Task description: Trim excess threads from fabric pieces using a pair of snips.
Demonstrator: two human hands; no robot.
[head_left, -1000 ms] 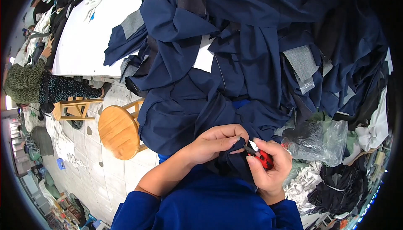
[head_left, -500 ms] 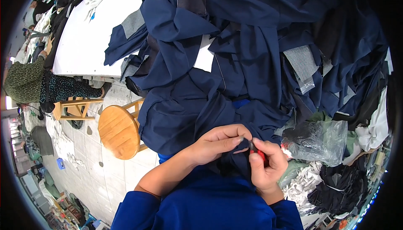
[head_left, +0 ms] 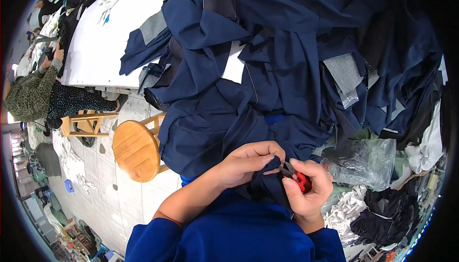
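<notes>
My left hand [head_left: 251, 161] pinches an edge of dark navy cloth [head_left: 271, 181] between thumb and fingers, close to my body. Just to its right, my right hand [head_left: 311, 188] is closed round small red-handled thread snips [head_left: 301, 180]. Their dark blades point up and left, at the cloth edge by my left fingertips. Whether the blades touch the cloth, I cannot tell. Beyond my hands, more navy garment fabric [head_left: 205, 123] spills in folds off the white table [head_left: 95, 51].
A round wooden stool [head_left: 136, 151] stands to my left on the tiled floor. Farther left, a person in a patterned top [head_left: 31, 97] is beside the table. On my right lie a clear plastic bag [head_left: 368, 164], white scraps [head_left: 346, 209] and a dark cloth heap [head_left: 387, 214].
The snips have turned and shifted slightly right, showing more of their red handles and blades. A fold of navy cloth now stands up at my left fingertips. The distant person's arm has risen.
</notes>
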